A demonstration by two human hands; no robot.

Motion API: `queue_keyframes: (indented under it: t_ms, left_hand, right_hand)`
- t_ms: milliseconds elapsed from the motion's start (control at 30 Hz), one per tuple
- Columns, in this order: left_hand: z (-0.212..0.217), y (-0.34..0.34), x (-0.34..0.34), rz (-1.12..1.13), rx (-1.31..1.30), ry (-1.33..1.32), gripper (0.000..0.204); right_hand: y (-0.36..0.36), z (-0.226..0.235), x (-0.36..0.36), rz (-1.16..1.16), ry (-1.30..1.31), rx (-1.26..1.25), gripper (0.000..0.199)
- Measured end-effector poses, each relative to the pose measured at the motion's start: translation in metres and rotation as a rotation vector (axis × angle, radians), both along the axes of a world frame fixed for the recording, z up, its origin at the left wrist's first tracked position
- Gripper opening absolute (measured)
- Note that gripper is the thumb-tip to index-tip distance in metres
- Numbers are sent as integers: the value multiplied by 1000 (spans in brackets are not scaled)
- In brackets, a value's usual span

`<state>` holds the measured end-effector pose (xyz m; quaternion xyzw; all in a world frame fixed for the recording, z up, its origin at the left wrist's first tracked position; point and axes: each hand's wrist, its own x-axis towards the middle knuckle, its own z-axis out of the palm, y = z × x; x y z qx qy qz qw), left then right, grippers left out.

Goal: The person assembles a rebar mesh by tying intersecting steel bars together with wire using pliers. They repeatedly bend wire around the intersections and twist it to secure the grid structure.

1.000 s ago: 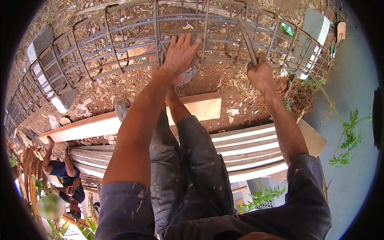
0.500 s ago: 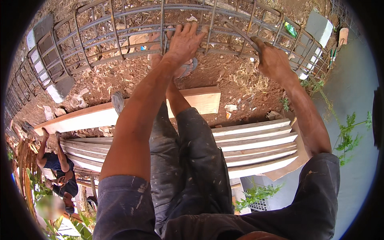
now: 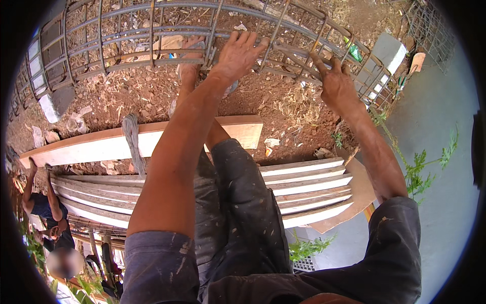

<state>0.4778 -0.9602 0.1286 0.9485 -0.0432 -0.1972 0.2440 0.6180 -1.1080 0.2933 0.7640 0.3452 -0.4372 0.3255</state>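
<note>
A long rebar cage (image 3: pixel 119 36) of lengthwise bars and square stirrups crosses the upper part of the view. My left hand (image 3: pixel 238 57) is closed over its near bars, between two stirrups, with the fingertips bent out of sight. To the right, my right hand (image 3: pixel 339 83) grips a dark metal tool that looks like a pair of pincers (image 3: pixel 298 63), its two handles spread apart. The tool's head end points left, against the cage bars beside my left hand. Any tie wire there is too small to make out.
Grey-and-white blocks (image 3: pixel 390 53) stand under the cage's ends. A long plank (image 3: pixel 101 147) with a bundle of grey wire (image 3: pixel 132 139) over it lies nearer, beside stacked boards (image 3: pixel 309 187). Another person (image 3: pixel 48 205) touches the plank's left end. A grey wall (image 3: pixel 440 167) rises at right.
The view has shifted, so the cage and planks sit farther left. My right hand has lowered, and the tool's handles now show spread apart. My left hand stays on the cage.
</note>
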Motion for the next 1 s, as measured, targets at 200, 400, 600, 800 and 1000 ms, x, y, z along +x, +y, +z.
queue_keyframes:
  t_ms: [200,400,600,800,1000]
  left_hand:
    - [-5,-1,-1,16,-29,-16,68]
    - [-5,-2,-4,38,-78,-84,80]
    - [0,0,-1,-10,-2,-6,68]
    - [-1,1,-3,-2,-2,-47,69]
    - [-3,-1,-4,29,-35,-49,70]
  right_hand:
    - [19,5,13,-216,137,-108,82]
    - [4,-3,20,-376,220,-119,83]
    - [3,-11,40,-423,466,-49,77]
    - [15,-13,55,-257,393,-115,73]
    - [27,-22,75,-191,471,-243,70]
